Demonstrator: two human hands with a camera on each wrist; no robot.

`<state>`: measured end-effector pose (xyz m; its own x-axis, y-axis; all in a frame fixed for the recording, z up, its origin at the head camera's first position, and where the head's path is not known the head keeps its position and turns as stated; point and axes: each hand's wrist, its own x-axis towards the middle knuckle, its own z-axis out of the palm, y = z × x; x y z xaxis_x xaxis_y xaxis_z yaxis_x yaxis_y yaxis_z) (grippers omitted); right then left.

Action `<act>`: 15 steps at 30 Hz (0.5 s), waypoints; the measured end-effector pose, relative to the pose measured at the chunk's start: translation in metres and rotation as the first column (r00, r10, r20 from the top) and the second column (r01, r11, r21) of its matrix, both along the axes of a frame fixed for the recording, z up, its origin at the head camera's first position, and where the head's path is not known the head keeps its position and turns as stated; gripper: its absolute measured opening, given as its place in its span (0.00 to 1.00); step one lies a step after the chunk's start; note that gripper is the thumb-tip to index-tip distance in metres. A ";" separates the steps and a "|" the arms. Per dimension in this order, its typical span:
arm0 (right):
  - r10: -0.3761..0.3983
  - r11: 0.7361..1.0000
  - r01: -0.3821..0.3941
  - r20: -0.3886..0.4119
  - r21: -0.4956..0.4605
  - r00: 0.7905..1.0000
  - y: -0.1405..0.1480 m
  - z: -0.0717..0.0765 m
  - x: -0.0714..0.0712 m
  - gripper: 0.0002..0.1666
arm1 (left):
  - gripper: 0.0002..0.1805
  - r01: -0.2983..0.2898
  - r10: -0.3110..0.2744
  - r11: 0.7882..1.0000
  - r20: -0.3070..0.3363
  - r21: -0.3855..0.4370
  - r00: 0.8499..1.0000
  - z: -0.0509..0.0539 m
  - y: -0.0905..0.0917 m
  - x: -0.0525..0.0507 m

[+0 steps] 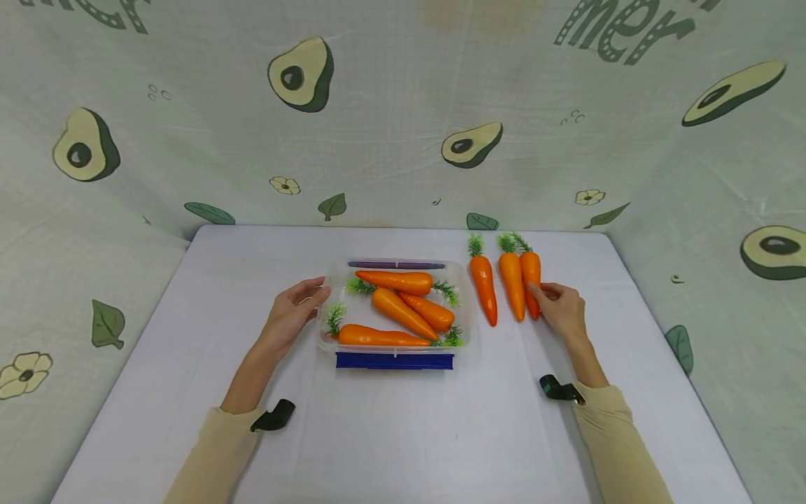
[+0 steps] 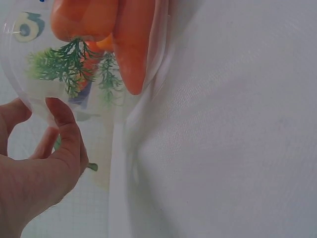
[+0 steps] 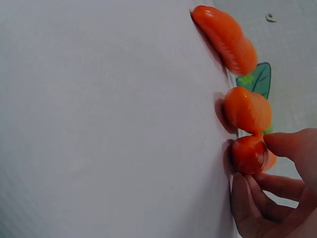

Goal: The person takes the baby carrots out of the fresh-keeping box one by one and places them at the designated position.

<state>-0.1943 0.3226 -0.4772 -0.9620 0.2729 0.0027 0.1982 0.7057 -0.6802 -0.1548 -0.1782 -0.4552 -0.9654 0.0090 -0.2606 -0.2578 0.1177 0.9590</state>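
Note:
A clear plastic container [image 1: 395, 350] with blue clips holds several orange carrots [image 1: 403, 315] with green tops. At its left wall, my left hand [image 1: 292, 311] pinches the rim between thumb and fingers; the left wrist view shows the hand [image 2: 54, 158] at the clear wall [image 2: 29, 89]. Right of the container, three carrots lie on the table with tops pointing away. My right hand [image 1: 562, 308] pinches the rightmost carrot [image 1: 531, 280] near its lower part; in the right wrist view, thumb and fingers of the hand [image 3: 282, 188] are around that carrot [image 3: 247, 154].
Two other loose carrots, one in the middle [image 1: 511, 283] and one at the left [image 1: 483, 287], lie beside the held one. A white table [image 1: 390, 434] carries everything, with a patterned cloth [image 1: 390, 140] behind it and at both sides.

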 end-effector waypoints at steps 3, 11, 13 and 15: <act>0.016 1.000 -0.016 0.019 0.006 1.000 0.002 0.001 0.002 0.38 | 0.35 0.001 -0.001 1.000 0.002 0.004 1.000 0.000 0.000 0.000; 0.071 0.997 -0.071 0.010 0.027 0.997 0.007 0.006 0.008 0.36 | 0.35 0.006 -0.006 1.000 0.003 -0.002 1.000 0.000 0.000 0.000; 0.080 0.997 -0.080 0.005 0.025 0.997 0.007 0.007 0.010 0.35 | 0.35 0.005 -0.005 1.000 0.004 -0.004 1.000 0.000 0.000 0.000; 0.087 0.996 -0.087 -0.002 0.025 0.996 0.006 0.010 0.012 0.33 | 0.36 0.004 -0.004 1.000 0.006 -0.008 1.000 0.000 0.000 0.000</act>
<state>-0.1827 0.3290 -0.4676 -0.9821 0.1880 0.0111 0.1336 0.7370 -0.6626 -0.1545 -0.1787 -0.4550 -0.9638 0.0106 -0.2664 -0.2631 0.1259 0.9565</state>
